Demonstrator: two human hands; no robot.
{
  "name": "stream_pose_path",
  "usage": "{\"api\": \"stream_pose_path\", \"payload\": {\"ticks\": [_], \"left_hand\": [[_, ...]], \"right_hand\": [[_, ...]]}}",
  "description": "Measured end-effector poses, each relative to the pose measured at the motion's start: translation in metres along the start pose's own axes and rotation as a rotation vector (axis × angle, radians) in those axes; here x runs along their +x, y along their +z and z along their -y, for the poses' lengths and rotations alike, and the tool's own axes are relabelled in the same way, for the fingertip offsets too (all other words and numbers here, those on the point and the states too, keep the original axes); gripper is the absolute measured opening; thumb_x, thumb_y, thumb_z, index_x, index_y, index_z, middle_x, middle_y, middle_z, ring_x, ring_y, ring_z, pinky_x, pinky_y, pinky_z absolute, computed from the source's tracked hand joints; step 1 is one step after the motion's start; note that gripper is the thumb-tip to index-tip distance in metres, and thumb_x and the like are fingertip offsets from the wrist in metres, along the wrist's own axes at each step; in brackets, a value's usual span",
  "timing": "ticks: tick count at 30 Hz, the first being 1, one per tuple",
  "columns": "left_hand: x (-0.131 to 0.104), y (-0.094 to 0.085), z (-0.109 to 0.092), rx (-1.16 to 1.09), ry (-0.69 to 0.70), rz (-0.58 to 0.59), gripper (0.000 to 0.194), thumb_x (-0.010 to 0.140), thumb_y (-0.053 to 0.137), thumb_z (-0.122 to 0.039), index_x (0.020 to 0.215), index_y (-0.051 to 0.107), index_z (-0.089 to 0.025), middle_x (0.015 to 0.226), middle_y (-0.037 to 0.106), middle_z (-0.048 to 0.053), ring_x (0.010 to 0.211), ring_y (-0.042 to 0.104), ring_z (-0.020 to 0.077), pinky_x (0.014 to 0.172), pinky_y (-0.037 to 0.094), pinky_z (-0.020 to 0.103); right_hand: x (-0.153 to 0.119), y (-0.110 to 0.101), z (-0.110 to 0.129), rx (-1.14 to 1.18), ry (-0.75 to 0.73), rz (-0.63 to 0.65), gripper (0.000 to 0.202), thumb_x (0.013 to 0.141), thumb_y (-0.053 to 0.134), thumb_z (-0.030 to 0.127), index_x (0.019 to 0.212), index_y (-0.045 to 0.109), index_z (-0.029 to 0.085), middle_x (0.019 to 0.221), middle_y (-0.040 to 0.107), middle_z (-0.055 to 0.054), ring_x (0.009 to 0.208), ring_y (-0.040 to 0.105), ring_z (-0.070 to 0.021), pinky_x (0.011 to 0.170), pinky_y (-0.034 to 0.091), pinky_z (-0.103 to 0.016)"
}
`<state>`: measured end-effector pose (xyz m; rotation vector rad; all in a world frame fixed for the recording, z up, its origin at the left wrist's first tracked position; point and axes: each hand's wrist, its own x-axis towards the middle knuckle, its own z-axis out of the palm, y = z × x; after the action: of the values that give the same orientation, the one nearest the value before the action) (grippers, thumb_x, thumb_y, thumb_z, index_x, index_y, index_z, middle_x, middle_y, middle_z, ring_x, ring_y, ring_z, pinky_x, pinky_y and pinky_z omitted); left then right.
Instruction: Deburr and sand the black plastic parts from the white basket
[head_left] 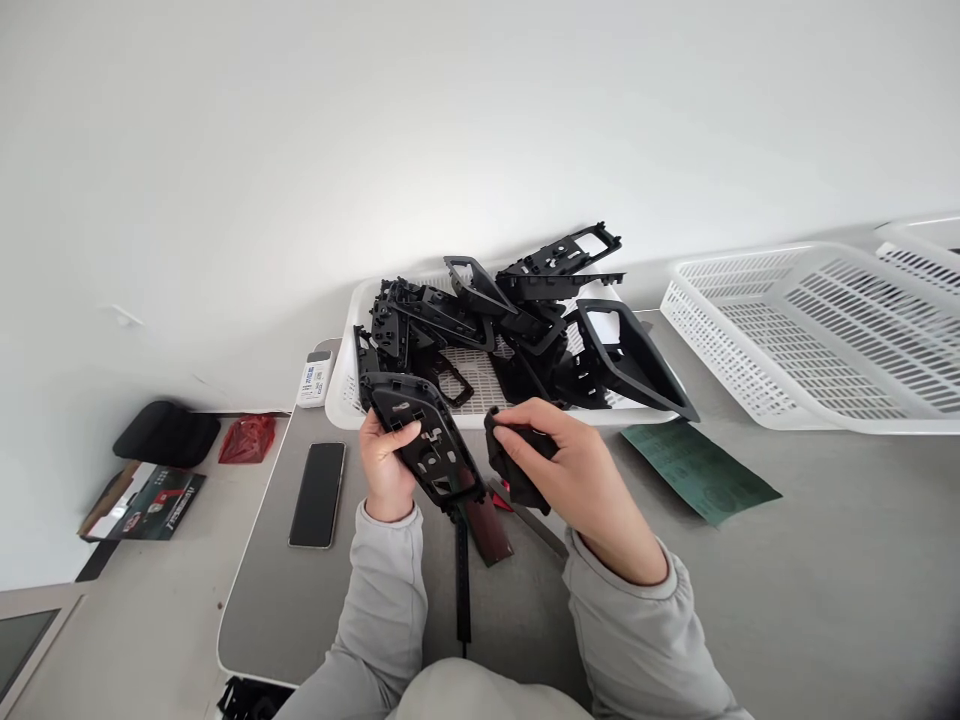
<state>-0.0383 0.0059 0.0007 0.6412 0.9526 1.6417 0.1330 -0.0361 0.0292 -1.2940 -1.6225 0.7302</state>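
My left hand (386, 465) grips a black plastic trim panel (424, 435) by its left edge, thumb across its face. The panel is tilted and has several cut-outs and clips. Just to its right, my right hand (581, 470) pinches a crumpled black cloth (517, 470); it is apart from the panel. Beneath the hands lie a dark red strip (491, 530), a narrow black strip (463, 590) and a thin grey flat strip (541, 530), partly covered. Behind them, a white plastic basket (339, 400) holds several similar black trim parts (517, 310).
A green sheet (701, 470) lies to the right, near white baskets (817, 330). At left are a phone (317, 495) and a small white box (315, 380). Lower down lie a printed box (150, 505), a black pouch (166, 432) and a red bag (247, 438).
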Motion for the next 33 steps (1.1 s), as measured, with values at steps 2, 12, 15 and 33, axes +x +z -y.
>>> {"api": "stream_pose_path", "payload": {"ticks": [2,12,15,33], "left_hand": [[-0.002,0.002,0.000,-0.008,-0.034,0.026,0.030,0.039,0.081,-0.015,0.065,0.067,-0.019,0.065,0.068,-0.004,0.058,0.061,0.0118,0.059,0.049,0.024],[-0.001,-0.009,0.002,-0.085,-0.009,0.009,0.034,0.035,0.084,-0.018,0.063,0.065,-0.022,0.060,0.065,-0.005,0.051,0.060,0.0124,0.049,0.047,0.024],[-0.002,-0.013,0.004,-0.072,0.004,0.017,0.035,0.035,0.084,-0.021,0.064,0.066,-0.023,0.063,0.067,-0.004,0.057,0.062,0.0143,0.055,0.050,0.026],[-0.006,-0.014,0.009,0.063,-0.085,0.260,0.048,0.030,0.088,-0.025,0.074,0.071,-0.022,0.077,0.073,0.001,0.074,0.068,0.0229,0.071,0.055,0.035]], "right_hand": [[0.001,0.007,0.002,0.053,-0.010,-0.027,0.011,0.086,0.056,0.023,0.088,0.067,0.022,0.084,0.070,-0.003,0.080,0.065,-0.0177,0.075,0.052,-0.032],[-0.005,0.005,0.009,-0.051,-0.031,0.239,0.017,0.084,0.053,0.015,0.079,0.067,0.021,0.077,0.069,-0.002,0.070,0.064,-0.0156,0.067,0.049,-0.028],[-0.006,0.008,0.014,0.006,-0.011,0.159,0.013,0.084,0.055,0.018,0.080,0.067,0.021,0.077,0.070,-0.002,0.070,0.064,-0.0155,0.067,0.050,-0.028],[-0.005,0.018,0.016,0.140,-0.070,-0.164,0.014,0.087,0.057,0.021,0.087,0.070,0.022,0.083,0.068,-0.004,0.077,0.064,-0.0170,0.071,0.053,-0.031]]}}
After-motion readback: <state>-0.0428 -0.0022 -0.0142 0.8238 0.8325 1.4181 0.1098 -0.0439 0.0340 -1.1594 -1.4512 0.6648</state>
